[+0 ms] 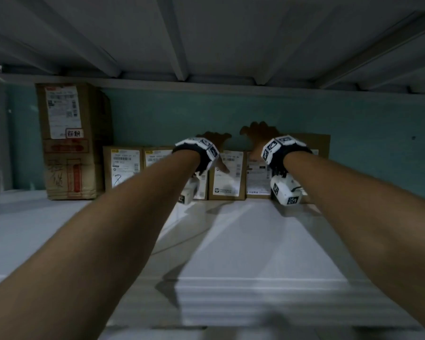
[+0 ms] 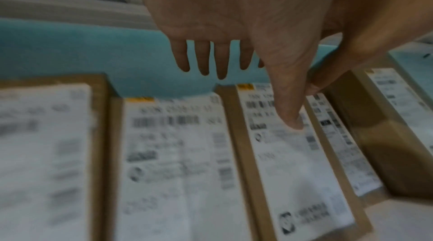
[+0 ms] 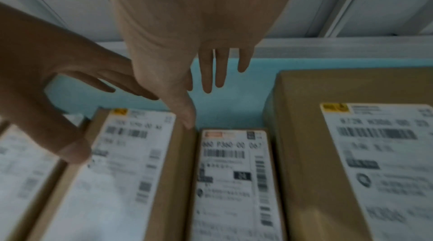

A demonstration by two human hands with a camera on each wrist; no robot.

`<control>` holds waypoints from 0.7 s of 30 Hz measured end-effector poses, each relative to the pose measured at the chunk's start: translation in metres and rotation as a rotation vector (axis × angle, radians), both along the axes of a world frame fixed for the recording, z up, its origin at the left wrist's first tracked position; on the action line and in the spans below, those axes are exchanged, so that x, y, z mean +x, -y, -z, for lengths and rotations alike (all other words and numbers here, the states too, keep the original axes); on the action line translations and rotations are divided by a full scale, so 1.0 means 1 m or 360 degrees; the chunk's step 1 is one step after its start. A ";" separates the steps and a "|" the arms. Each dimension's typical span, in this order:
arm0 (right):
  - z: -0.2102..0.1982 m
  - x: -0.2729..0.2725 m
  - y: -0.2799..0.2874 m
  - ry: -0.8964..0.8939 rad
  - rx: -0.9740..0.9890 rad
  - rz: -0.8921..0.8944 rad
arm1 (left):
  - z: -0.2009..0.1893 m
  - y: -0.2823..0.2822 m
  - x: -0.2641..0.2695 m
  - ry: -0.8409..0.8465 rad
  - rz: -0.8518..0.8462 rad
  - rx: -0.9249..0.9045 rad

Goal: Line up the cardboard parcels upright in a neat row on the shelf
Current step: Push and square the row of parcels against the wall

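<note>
Several labelled cardboard parcels stand upright in a row against the teal back wall. My left hand (image 1: 217, 148) (image 2: 257, 82) reaches over the middle parcel (image 1: 228, 185) (image 2: 293, 180) (image 3: 117, 180). Its fingers are straight above the parcel's top and its thumb presses on the white label. My right hand (image 1: 258, 138) (image 3: 192, 100) hovers with straight fingers over the narrower parcel (image 1: 257, 180) (image 3: 229, 180) beside it. The right thumb tip touches the middle parcel's top right corner. A wider parcel (image 1: 317, 142) (image 3: 351, 152) stands at the right end, partly hidden by my right wrist.
A tall worn carton (image 1: 71, 143) stands at the row's left end, with two small parcels (image 1: 123, 168) between it and my left arm. The white shelf board (image 1: 231, 241) stretches toward me. The ribbed underside of the upper shelf (image 1: 206, 45) hangs close overhead.
</note>
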State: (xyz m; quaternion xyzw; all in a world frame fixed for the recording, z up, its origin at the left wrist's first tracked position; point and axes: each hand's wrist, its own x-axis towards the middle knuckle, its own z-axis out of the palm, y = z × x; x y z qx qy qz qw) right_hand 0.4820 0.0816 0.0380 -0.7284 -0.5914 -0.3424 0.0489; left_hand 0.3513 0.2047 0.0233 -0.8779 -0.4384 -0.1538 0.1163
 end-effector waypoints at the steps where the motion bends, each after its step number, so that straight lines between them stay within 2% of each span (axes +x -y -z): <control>1: -0.005 -0.008 0.003 -0.0032 0.0006 -0.0030 | -0.008 0.007 -0.014 -0.0035 -0.0040 0.0039; 4: -0.016 -0.031 0.007 -0.0126 -0.0024 -0.0112 | -0.025 0.025 -0.068 0.0025 -0.0069 0.0235; 7: -0.022 -0.049 0.005 -0.0137 -0.0046 -0.0147 | -0.029 0.029 -0.113 0.0052 -0.0077 0.0293; 12: -0.016 -0.081 -0.012 -0.0463 -0.0179 -0.0370 | -0.007 0.023 -0.150 -0.0020 -0.0199 0.0153; 15: 0.003 -0.089 -0.025 -0.0556 -0.0288 -0.0397 | 0.004 0.015 -0.157 -0.0103 -0.0282 0.0029; 21: 0.030 -0.084 -0.043 -0.0284 -0.0310 -0.0308 | 0.017 -0.002 -0.160 -0.0069 -0.0219 0.0124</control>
